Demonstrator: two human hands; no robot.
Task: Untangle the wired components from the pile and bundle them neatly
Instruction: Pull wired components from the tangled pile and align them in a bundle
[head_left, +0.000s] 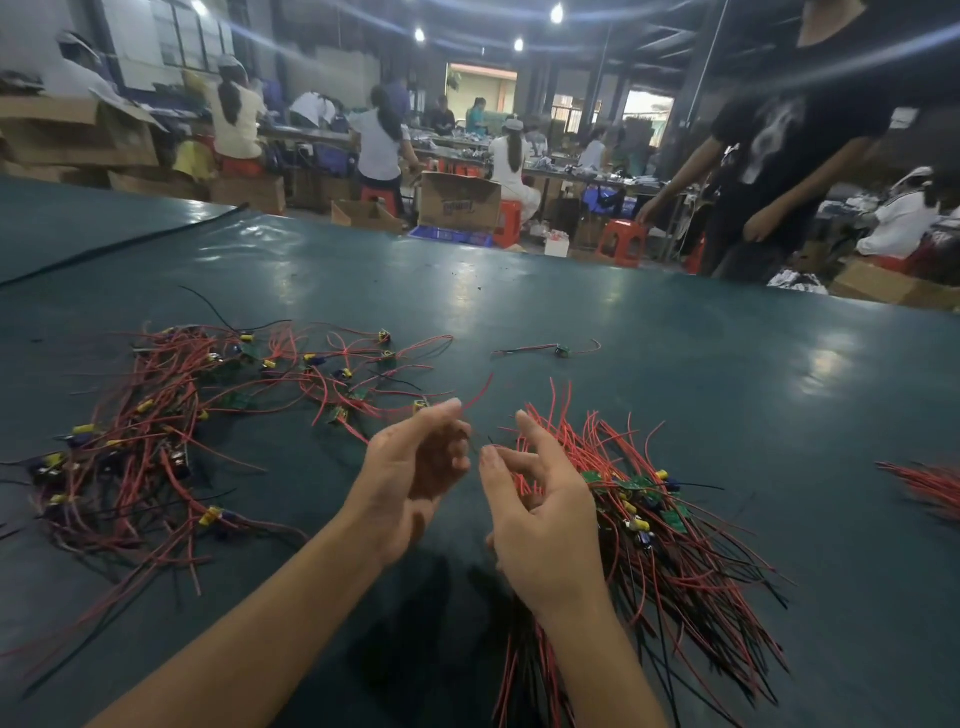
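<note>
Red bundle is half hidden by my gripping right hand; my left hand pinches one wire; carton print illegible.

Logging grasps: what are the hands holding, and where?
Left hand pinches a red wire near its free end; right hand grips the wire bundle around its middle.

- A tangled pile of red and black wired components is spread over the left of the green table.
- A red wire is pinched at the fingertips of the left grip, which is raised above the table.
- The right grip is held with curled fingers over a fanned bundle. Red wires are seen between its fingers, but a hold cannot be confirmed.
- A single component is laid apart, farther back.
</note>
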